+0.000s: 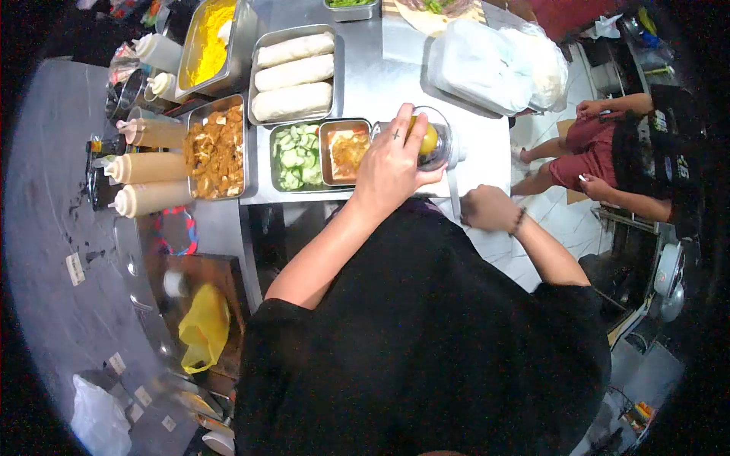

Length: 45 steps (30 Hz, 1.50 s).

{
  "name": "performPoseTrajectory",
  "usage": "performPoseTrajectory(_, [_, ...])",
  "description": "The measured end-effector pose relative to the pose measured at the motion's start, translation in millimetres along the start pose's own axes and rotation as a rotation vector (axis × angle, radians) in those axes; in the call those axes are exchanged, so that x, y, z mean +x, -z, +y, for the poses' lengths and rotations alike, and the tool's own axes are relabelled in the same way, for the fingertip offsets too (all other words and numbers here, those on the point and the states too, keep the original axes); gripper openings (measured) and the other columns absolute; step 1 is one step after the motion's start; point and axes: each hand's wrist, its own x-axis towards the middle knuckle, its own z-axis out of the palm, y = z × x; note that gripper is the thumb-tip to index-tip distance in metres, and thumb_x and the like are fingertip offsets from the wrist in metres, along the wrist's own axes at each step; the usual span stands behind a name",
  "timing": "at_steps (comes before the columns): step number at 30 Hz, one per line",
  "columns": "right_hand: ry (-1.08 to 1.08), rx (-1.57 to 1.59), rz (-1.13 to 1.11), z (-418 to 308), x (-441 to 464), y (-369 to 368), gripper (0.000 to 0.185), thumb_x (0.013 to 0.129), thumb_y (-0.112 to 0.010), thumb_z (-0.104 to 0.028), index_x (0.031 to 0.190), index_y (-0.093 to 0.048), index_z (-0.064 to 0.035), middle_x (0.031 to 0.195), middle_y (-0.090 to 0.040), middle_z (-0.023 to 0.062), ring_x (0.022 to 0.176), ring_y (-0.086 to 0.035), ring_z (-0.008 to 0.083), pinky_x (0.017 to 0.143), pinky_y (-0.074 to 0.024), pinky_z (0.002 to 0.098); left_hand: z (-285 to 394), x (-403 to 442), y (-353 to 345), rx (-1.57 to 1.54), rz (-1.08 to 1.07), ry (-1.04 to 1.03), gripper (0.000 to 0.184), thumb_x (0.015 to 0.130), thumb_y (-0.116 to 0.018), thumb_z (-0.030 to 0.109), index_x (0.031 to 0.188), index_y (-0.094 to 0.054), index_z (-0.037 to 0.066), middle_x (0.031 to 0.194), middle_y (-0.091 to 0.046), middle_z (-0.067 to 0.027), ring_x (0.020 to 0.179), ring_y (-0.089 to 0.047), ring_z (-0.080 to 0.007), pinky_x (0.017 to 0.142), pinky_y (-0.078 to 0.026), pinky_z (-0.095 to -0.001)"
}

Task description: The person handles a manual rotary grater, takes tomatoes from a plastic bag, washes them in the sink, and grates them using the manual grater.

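My left hand [391, 163] curls its fingers around a clear round container [439, 156] at the counter's front edge. A yellow-green round thing [430, 140] shows inside or behind its clear wall; I cannot tell which. Closed in a fist, my right hand [490, 208] grips a knife whose narrow blade [454, 190] points toward the container. The handle is hidden in the fist. Left of my left hand sit a metal tray of cut cucumber [298, 156] and a smaller metal pan [325, 179] with orange-brown food in it.
Three white rolls [294, 76] lie in a tray behind. Chopped brown food [215, 152], shredded yellow food [210, 45] and several squeeze bottles [152, 167] stand left. A white plastic bag [494, 68] rests at the back right. Another person [616, 152] is on the right.
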Motion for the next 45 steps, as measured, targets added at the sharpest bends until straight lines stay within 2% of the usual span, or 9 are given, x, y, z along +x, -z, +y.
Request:
performPoseTrajectory(10, [-0.022, -0.173, 0.789, 36.2, 47.5, 150.5, 0.028, 0.064, -0.06, -0.019, 0.088, -0.072, -0.0103, 0.078, -0.066, 0.0186, 0.077, -0.064, 0.0349, 0.072, -0.0521, 0.0433, 1.8, 2.8, 0.3, 0.02, 0.012, -0.013, 0.07, 0.063, -0.079, 0.035, 0.12, -0.054, 0.003, 0.127, -0.046, -0.0219, 0.098, -0.06, -0.0366, 0.077, -0.052, -0.0407])
performPoseTrajectory(14, [-0.079, -0.01, 0.477, 101.0, 129.4, 84.4, 0.028, 0.065, -0.058, -0.025, 0.08, -0.068, -0.0029, 0.082, -0.065, 0.0219, 0.078, -0.064, 0.0356, 0.072, -0.0509, 0.0451, 1.2, 3.1, 0.0, 0.009, -0.031, 0.031, 0.071, 0.062, -0.08, 0.036, 0.12, -0.054, 0.003, 0.127, -0.046, -0.0227, 0.098, -0.06, -0.0368, 0.075, -0.053, -0.04])
performPoseTrajectory(16, [0.256, 0.014, 0.307, 133.2, 156.2, -2.2, 0.032, 0.066, -0.058, -0.028, 0.073, -0.065, 0.0029, 0.076, -0.064, 0.0241, 0.073, -0.064, 0.0372, 0.067, -0.0507, 0.0459, 3.7, 3.4, 0.5, 0.016, -0.025, 0.025, 0.071, 0.062, -0.08, 0.036, 0.119, -0.055, 0.003, 0.127, -0.046, -0.0227, 0.097, -0.06, -0.0366, 0.075, -0.053, -0.0397])
performPoseTrajectory(20, [0.055, 0.063, 0.05, 42.8, 49.7, -30.3, 0.024, 0.072, -0.055, -0.023, 0.075, -0.068, -0.0034, 0.072, -0.065, 0.0204, 0.071, -0.066, 0.0356, 0.069, -0.053, 0.044, 0.8, 2.4, -1.4, 0.044, 0.045, -0.032, 0.071, 0.061, -0.08, 0.035, 0.119, -0.055, 0.002, 0.127, -0.046, -0.022, 0.096, -0.061, -0.036, 0.073, -0.053, -0.039])
performPoseTrajectory(25, [0.067, 0.025, 0.406, -31.8, -52.9, 65.3, 0.013, 0.066, -0.059, -0.019, 0.07, -0.065, -0.0077, 0.064, -0.062, 0.0172, 0.065, -0.064, 0.0338, 0.063, -0.0518, 0.0432, 1.6, 3.8, 0.4, 0.024, -0.005, -0.002, 0.07, 0.063, -0.079, 0.037, 0.119, -0.055, 0.003, 0.127, -0.046, -0.0225, 0.098, -0.06, -0.0373, 0.075, -0.053, -0.0394])
performPoseTrajectory(32, [-0.001, -0.152, 0.859, 50.8, 67.3, 143.1, 0.023, 0.063, -0.059, -0.019, 0.081, -0.071, -0.0116, 0.077, -0.066, 0.0167, 0.073, -0.065, 0.0338, 0.068, -0.0526, 0.0437, 1.4, 4.5, 1.9, 0.071, -0.038, -0.016, 0.071, 0.064, -0.078, 0.038, 0.121, -0.054, 0.003, 0.127, -0.046, -0.0249, 0.095, -0.062, -0.0381, 0.073, -0.054, -0.0407])
performPoseTrajectory(38, [0.132, 0.11, 0.365, 123.6, 147.2, -6.8, 0.029, 0.065, -0.057, -0.029, 0.07, -0.066, -0.001, 0.072, -0.064, 0.0204, 0.07, -0.064, 0.0367, 0.068, -0.0511, 0.047, 4.1, 4.3, -1.1, 0.072, -0.041, 0.012, 0.072, 0.065, -0.078, 0.037, 0.122, -0.052, 0.003, 0.129, -0.044, -0.0227, 0.092, -0.062, -0.0373, 0.072, -0.054, -0.0403])
performPoseTrajectory(41, [-0.17, 0.116, 0.24, 59.7, 74.0, -30.1, 0.025, 0.065, -0.061, -0.027, 0.079, -0.07, -0.0081, 0.074, -0.065, 0.0192, 0.074, -0.065, 0.0359, 0.072, -0.0523, 0.0435, 3.3, 3.0, -1.5, 0.058, -0.004, -0.011, 0.072, 0.064, -0.078, 0.038, 0.123, -0.053, 0.005, 0.129, -0.044, -0.0225, 0.095, -0.061, -0.038, 0.072, -0.053, -0.0411])
performPoseTrajectory(45, [-0.034, 0.105, 0.34, 34.6, 32.6, -35.5, 0.029, 0.063, -0.063, -0.026, 0.086, -0.071, -0.0121, 0.073, -0.065, 0.018, 0.074, -0.064, 0.0346, 0.071, -0.0511, 0.0431, 8.9, 5.9, 12.0, 0.179, 0.064, -0.077, 0.072, 0.06, -0.08, 0.036, 0.12, -0.055, 0.006, 0.131, -0.044, -0.0166, 0.109, -0.054, -0.0338, 0.094, -0.04, -0.0431])
